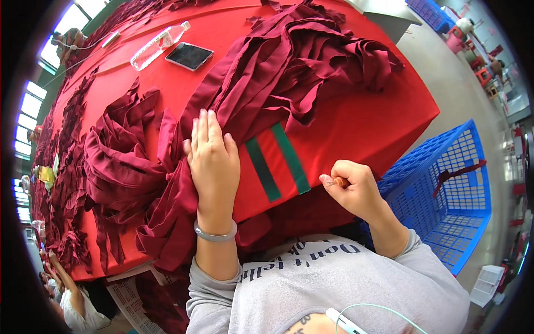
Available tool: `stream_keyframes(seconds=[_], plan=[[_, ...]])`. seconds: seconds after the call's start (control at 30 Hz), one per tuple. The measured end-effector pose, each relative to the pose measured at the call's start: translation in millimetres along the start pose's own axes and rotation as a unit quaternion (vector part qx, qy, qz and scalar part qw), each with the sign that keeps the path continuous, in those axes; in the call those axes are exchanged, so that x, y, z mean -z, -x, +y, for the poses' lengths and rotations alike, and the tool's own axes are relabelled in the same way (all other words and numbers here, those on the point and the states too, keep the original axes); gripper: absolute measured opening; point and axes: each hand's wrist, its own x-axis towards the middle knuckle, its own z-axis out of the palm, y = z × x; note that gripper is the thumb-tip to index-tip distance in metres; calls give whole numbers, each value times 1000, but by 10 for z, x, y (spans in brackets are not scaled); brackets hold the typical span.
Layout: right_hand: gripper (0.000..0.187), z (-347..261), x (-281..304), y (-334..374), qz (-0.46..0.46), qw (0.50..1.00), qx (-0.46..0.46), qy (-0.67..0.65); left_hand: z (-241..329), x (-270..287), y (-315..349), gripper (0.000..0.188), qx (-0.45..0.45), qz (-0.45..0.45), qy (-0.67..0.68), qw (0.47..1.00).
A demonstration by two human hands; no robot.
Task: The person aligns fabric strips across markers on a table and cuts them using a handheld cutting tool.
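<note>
The left hand [214, 158] is resting flat on maroon cloth strips [250, 83].
They are lying under its fingers, ahead and leftward on the red worktop [361, 125]; the right hand [356, 186] is gripping a small orange object [341, 182], too hidden to name.

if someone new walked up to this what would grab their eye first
The heap of maroon fabric strips sprawled over the red-covered table would likely stand out first. Next come two dark green stripes lying side by side at the table's near edge, and the big blue basket to its right. A small orange-handled tool shows in the right grip.
</note>
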Motion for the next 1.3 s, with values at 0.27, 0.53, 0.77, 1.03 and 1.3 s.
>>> stream_keyframes(seconds=[0.27,0.53,0.77,1.03,1.3], plan=[[41,215,-6,11,-2,998,-3,-62,5,67,4,34,-6,2,66,998],[44,-122,-269,-238,-128,927,-97,-338,-29,290,125,17,-21,13,345,938],[42,-242,-545,-534,-215,833,-246,-447,-104,409,269,26,-68,-27,399,914],[26,-209,-705,-922,-118,697,-421,-569,-201,466,314,21,94,69,468,876],[16,-154,-821,-623,41,920,24,-388,90,544,116,62,-92,210,78,970]])
